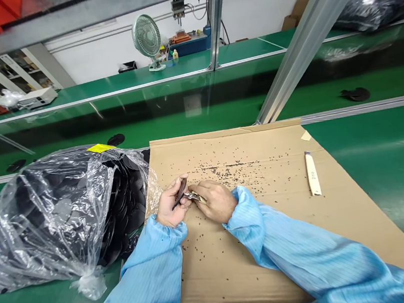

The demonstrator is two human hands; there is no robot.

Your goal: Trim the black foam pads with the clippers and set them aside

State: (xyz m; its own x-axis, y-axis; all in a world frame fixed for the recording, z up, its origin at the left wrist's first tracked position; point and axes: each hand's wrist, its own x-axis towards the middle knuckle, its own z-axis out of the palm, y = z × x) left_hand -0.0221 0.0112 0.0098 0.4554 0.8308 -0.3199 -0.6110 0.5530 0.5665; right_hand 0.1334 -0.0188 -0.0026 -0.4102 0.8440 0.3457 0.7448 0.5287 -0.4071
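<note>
My left hand (171, 208) is closed on a thin black disc (180, 193), held tilted with its edge towards me. In my right hand (215, 201) are small shiny metal clippers (195, 196), their tip at the disc's lower edge. The fingers partly hide the clippers, so their exact type is unclear. Both hands are above a brown cardboard sheet (289, 229) scattered with tiny black bits (227, 170). Left of my hands lies a clear plastic bag (44, 215), its open side showing many stacked black discs (128, 193).
A cream-handled knife or marker-like strip (312, 174) lies on the cardboard's right side. Loose black discs (356, 94) rest on the green conveyor surface (165, 111) beyond. A slanted metal post (293, 51) rises at the right. A fan (147, 38) stands behind.
</note>
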